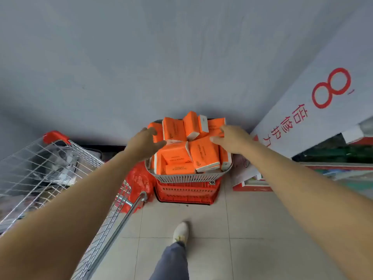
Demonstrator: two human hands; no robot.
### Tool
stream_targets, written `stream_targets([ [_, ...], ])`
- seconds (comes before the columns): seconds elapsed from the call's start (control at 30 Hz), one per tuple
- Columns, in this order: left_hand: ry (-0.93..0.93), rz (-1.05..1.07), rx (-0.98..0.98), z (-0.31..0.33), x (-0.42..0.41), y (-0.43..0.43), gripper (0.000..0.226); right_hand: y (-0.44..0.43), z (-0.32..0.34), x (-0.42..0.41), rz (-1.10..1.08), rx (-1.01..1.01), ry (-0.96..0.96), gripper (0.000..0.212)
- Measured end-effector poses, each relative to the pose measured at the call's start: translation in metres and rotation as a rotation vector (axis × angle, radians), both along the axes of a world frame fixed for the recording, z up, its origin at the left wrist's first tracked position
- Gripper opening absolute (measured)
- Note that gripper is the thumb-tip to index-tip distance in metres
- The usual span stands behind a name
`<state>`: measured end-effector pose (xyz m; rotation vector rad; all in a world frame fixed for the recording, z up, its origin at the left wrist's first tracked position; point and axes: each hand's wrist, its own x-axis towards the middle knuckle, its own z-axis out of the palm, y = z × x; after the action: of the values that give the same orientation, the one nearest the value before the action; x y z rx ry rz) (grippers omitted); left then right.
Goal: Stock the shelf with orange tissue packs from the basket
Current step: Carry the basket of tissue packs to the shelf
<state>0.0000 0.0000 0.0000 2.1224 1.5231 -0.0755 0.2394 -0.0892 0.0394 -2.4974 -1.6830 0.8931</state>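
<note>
Orange tissue packs heap the basket; both hands' fingers hover spread, so clamp a top pack from both sides.

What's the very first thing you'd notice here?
The heap of bright orange tissue packs piled high in the grey basket, which sits on a red basket against the wall. The left hand and right hand reach over the heap, and a shopping cart stands to the left.
</note>
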Motion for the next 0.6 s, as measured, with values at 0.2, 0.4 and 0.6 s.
stream_targets([
  [0.2,0.102,0.199,-0.163,-0.050,0.016,0.026,0.089,0.029,-0.074,0.023,-0.166,-0.075,0.075,0.099],
  [0.4,0.077,0.423,-0.372,-0.088,0.021,0.041,0.116,0.037,-0.119,0.037,-0.401,-0.166,0.207,0.116],
  [0.6,-0.106,0.560,-0.578,-0.104,0.026,0.055,0.118,0.047,-0.142,0.045,-0.512,-0.230,0.366,0.101],
])
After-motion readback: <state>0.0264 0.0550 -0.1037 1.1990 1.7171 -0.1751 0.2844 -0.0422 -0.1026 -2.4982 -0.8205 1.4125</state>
